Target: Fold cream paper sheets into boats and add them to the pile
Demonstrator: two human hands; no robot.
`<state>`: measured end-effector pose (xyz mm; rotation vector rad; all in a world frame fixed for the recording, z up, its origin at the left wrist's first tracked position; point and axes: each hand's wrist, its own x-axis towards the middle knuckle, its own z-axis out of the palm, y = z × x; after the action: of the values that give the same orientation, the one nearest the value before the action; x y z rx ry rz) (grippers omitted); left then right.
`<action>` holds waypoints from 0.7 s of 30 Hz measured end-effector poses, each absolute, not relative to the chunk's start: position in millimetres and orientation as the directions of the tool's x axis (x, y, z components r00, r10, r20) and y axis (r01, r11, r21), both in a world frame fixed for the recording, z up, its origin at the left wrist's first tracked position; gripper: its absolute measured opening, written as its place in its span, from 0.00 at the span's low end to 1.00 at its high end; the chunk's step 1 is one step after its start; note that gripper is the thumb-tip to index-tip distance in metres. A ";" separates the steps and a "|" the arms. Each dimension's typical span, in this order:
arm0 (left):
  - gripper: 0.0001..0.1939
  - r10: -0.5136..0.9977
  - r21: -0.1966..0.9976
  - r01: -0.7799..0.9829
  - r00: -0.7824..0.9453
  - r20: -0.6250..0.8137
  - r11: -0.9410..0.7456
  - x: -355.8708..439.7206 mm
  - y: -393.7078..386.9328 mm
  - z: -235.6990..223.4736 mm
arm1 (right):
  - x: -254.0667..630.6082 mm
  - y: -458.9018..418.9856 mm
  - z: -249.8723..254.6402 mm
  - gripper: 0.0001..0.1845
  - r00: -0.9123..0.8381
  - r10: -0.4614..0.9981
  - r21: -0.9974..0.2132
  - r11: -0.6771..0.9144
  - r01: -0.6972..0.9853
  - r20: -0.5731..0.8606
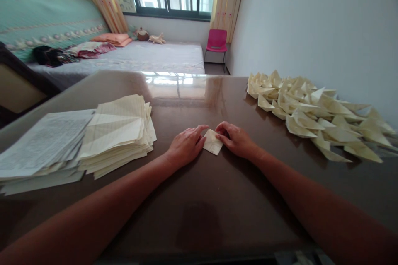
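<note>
A small cream paper [213,142], folded into a compact diamond shape, lies on the brown table between my hands. My right hand [235,138] pinches its right corner, the thumb on top and the other fingers curled. At the paper's left side is my left hand [187,144], its index finger stretched past the upper corner and its thumb tip touching the left edge. A gap shows between that thumb and index finger. The undersides of both hands are hidden.
Left on the glossy table [174,207] lie a stack of cream lined sheets [116,122] and a pile of printed sheets [46,143]. Many folded paper boats [303,109] crowd the right side by the wall. Beyond stand a bed [161,56] and a pink chair [217,41].
</note>
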<state>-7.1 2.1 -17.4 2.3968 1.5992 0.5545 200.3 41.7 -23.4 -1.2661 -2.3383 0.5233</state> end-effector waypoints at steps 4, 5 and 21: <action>0.17 0.901 0.245 0.873 0.376 0.216 -0.422 -4.3 1.7 -17.8 | 198.2 41.3 -24.3 0.04 -0.501 0.839 -0.488 0.536 0.689 0.214; 0.17 0.898 0.217 0.879 0.381 0.219 -0.426 -3.7 1.3 -17.6 | 197.9 41.4 -24.5 0.04 -0.501 0.835 -0.483 0.543 0.686 0.227; 0.15 0.783 -0.078 0.806 0.589 0.203 -0.586 -11.1 -13.7 -11.1 | 202.1 40.4 -23.9 0.09 -0.571 0.767 -0.390 0.641 0.661 0.293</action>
<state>-11.1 -13.7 -11.1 2.9417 1.4835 0.2431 202.1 40.4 -23.9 -1.1234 -2.4261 0.3287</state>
